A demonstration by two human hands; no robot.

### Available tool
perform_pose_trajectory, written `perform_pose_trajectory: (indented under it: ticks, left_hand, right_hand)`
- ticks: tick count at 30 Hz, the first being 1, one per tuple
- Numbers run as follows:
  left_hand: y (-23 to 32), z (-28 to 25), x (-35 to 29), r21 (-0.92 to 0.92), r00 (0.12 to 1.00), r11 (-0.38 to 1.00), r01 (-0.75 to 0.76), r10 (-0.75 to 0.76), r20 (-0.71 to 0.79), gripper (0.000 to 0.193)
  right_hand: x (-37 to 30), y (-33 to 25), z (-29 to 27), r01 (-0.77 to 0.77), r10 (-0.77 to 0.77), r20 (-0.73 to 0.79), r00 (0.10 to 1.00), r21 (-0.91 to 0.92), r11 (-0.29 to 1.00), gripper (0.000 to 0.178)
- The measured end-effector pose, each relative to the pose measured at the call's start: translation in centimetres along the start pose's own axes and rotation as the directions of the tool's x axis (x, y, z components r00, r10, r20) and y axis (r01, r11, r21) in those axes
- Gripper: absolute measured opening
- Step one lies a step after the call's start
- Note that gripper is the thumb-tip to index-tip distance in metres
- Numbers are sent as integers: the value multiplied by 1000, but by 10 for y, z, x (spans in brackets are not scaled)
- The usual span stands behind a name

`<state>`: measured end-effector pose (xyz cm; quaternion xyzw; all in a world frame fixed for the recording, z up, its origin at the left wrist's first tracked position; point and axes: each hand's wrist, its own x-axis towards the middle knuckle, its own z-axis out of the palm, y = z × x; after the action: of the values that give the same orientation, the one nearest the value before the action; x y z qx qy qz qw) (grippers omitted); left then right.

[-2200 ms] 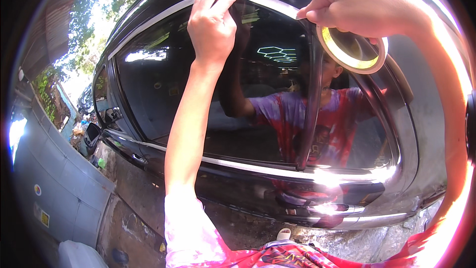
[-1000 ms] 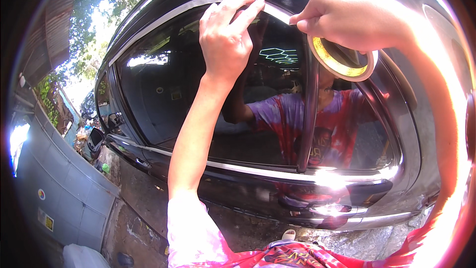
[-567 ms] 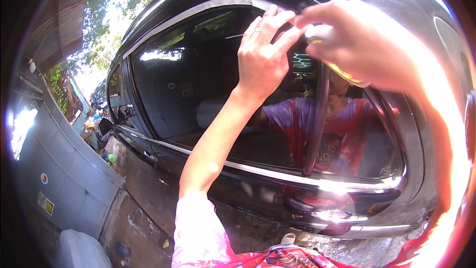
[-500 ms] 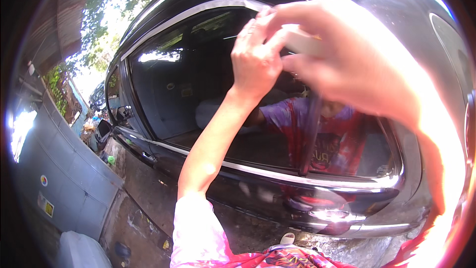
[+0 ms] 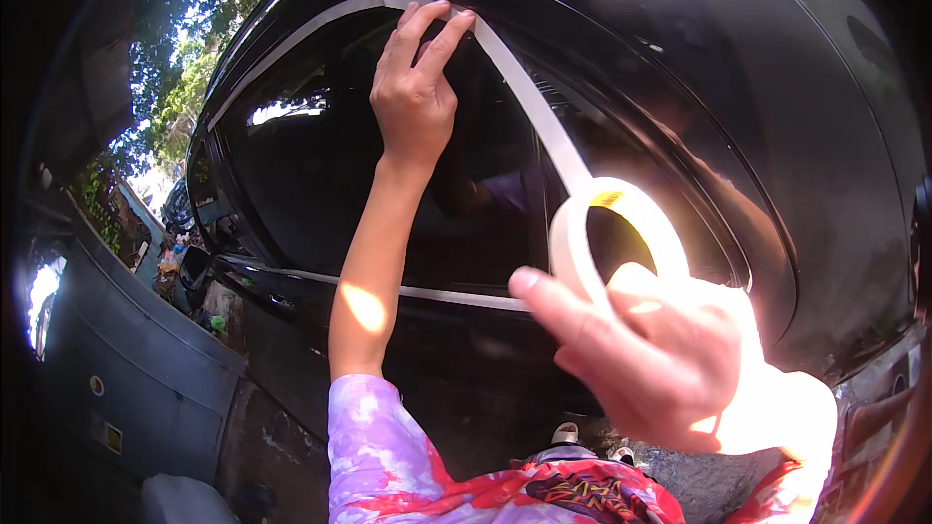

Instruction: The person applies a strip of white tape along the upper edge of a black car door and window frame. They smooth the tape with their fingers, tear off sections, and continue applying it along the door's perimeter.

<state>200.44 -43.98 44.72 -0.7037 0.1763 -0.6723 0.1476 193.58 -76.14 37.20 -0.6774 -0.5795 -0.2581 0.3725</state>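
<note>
A roll of white masking tape (image 5: 573,247) is in my right hand (image 5: 670,359), whose fingers grip the lower part of the ring. From it a strip of tape (image 5: 532,102) runs taut, up and leftward, to the top of the black car's side window (image 5: 330,184). There the outstretched fingertips of my left hand (image 5: 416,92) press on the strip at the window frame. Left of those fingertips, tape follows the upper window edge (image 5: 301,34). White tape also lines the lower window edge (image 5: 447,298).
The black car (image 5: 660,0) fills most of the view. A grey metal panel (image 5: 155,369) stands at the left, near a pale rounded object (image 5: 184,500) at the bottom. The side mirror (image 5: 194,265) juts out at the car's left end.
My right hand has moved down and away from my left with the tape roll, and a length of tape now stretches between them. My left hand has shifted left and up.
</note>
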Motion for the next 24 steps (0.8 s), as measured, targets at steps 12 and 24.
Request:
perform_pose_trajectory:
  ticks: [12,24]
  left_hand:
    - [4,-9,4,106,997,992,-65,60,54,51]
    - [14,4,2,-38,985,985,-168,166,-44,38]
  right_hand:
    - [-34,39,-10,-182,158,-91,983,-549,816,39]
    - [-29,52,8,-218,168,-140,976,-689,691,35]
